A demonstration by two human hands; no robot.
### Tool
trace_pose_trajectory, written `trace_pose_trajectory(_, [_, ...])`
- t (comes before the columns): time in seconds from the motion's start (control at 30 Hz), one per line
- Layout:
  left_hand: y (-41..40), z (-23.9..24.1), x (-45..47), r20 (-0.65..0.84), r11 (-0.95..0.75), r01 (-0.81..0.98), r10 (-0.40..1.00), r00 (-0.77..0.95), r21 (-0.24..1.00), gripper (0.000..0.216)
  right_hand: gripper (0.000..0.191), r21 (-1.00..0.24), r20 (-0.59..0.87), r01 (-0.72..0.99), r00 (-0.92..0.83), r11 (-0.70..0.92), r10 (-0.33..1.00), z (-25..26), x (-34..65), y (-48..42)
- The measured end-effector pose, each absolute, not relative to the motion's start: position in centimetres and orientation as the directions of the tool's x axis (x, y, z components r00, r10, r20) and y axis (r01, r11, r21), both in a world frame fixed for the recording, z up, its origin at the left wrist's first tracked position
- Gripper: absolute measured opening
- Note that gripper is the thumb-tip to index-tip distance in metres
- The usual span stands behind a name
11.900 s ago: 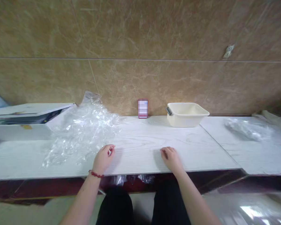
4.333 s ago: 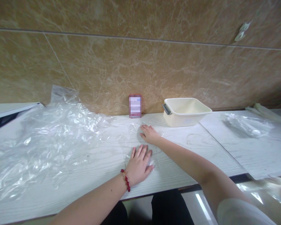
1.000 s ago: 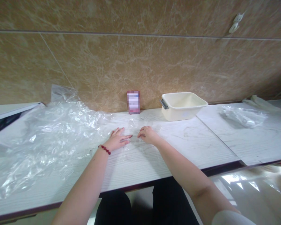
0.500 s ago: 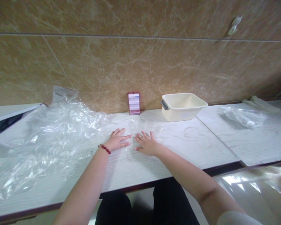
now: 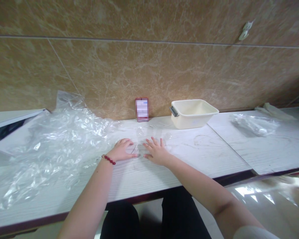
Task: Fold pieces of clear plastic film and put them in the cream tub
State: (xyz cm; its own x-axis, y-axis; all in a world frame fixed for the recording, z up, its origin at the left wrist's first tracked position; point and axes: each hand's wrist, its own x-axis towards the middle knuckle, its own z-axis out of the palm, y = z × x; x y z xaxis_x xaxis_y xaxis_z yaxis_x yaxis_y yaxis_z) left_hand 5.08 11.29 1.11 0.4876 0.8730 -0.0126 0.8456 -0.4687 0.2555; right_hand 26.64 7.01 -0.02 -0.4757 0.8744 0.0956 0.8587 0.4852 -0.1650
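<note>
One clear plastic piece [image 5: 139, 145], flat on the tabletop [image 5: 142, 181] between back and front edges, long axis indistinct; left hand [image 5: 121, 150] at its left margin, right hand [image 5: 156, 152] over it, nearer, both with fingers parted.

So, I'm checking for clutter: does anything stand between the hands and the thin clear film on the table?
Nothing visible does: the left hand and right hand appear to rest on the thin film. The cream bin and red-edged item stand behind, by the wall; the crumpled plastic heap lies left.
</note>
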Motion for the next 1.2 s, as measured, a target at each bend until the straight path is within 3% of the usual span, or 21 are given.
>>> trace_pose_trajectory(0.27, [9.2,1.9,7.8,-0.028,-0.346,0.936,0.937,0.348,0.059,0.015,0.05,-0.191,0.134,0.85,-0.474,0.492,0.871,-0.2,26.4,7.0])
trace_pose_trajectory(0.47, [9.2,2.2,7.9,-0.074,-0.329,0.942,0.94,0.333,0.058,0.017,0.051,-0.211,0.116,0.856,-0.457,0.472,0.882,-0.5,26.6,7.1])
trace_pose_trajectory(0.67, [9.5,2.2,6.4,-0.212,-0.403,0.885,0.867,0.451,0.234,0.013,0.05,-0.221,0.091,0.863,-0.445,0.454,0.891,-0.6,26.8,7.2])
trace_pose_trajectory(0.73, [9.9,2.2,5.8,-0.166,-0.449,0.844,0.845,0.508,0.294,0.014,0.05,-0.222,0.08,0.864,-0.446,0.452,0.891,-0.7,26.8,7.2])
trace_pose_trajectory(0.8, [10.4,2.0,5.5,-0.02,-0.484,0.814,0.856,0.516,0.32,0.021,0.05,-0.217,0.073,0.865,-0.447,0.452,0.892,-0.7,26.9,7.2])
trace_pose_trajectory(0.93, [11.7,0.9,5.7,0.183,-0.541,0.796,0.841,0.509,0.272,0.034,0.053,-0.206,0.05,0.878,-0.432,0.432,0.901,-0.4,27.1,7.1])
trace_pose_trajectory(1.2, [13.1,-0.8,5.9,0.025,-0.514,0.837,0.854,0.519,0.19,0.042,0.055,-0.167,-0.026,0.925,-0.35,0.341,0.936,-0.3,28.1,6.5])
